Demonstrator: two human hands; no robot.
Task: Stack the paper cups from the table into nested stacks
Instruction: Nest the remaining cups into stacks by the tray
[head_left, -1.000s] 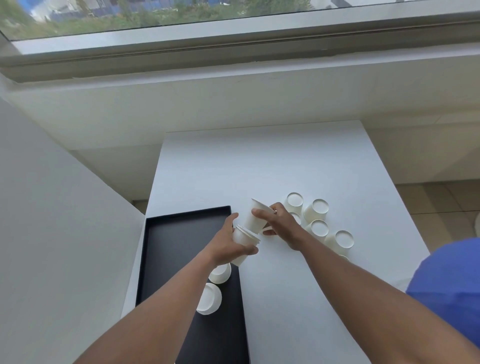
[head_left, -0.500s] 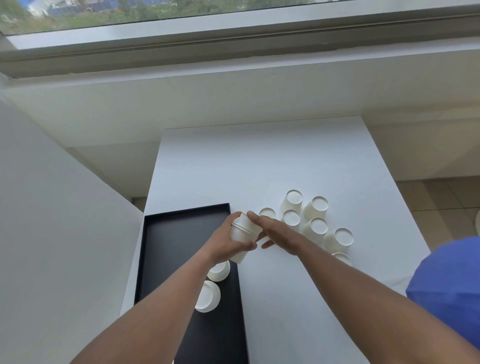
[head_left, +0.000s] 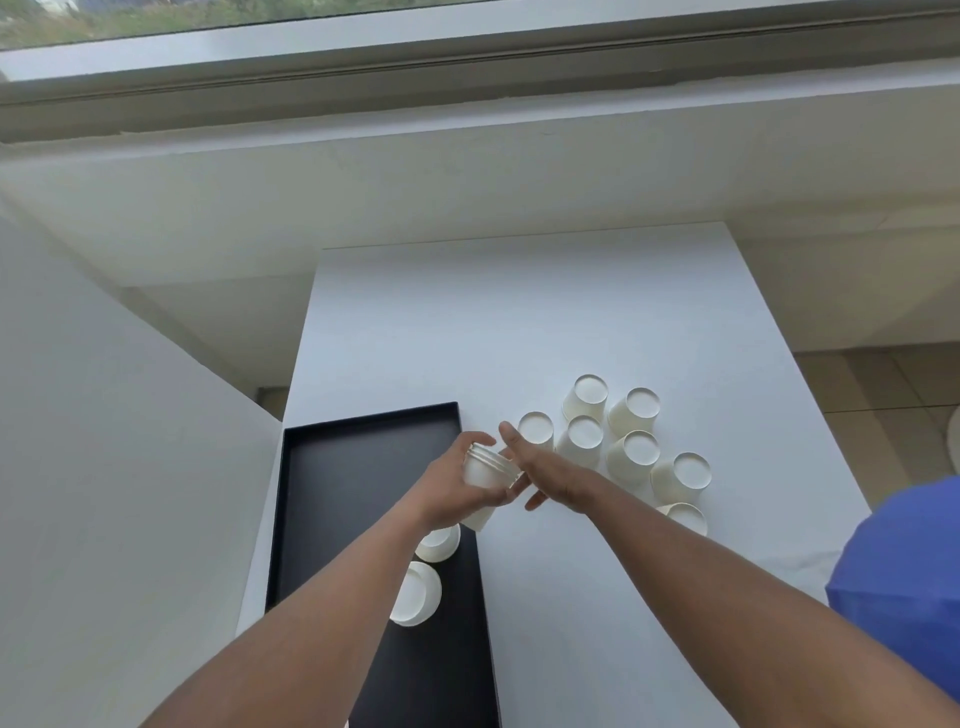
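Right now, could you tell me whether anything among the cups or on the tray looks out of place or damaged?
Nothing looks damaged or spilled. The loose cups stand upside down on the table. Two cups lie on their sides in the tray, which seems the only untidy spot. The left hand holds a nested stack.

A window (head_left: 363, 31) sits above a white ledge (head_left: 467, 176).
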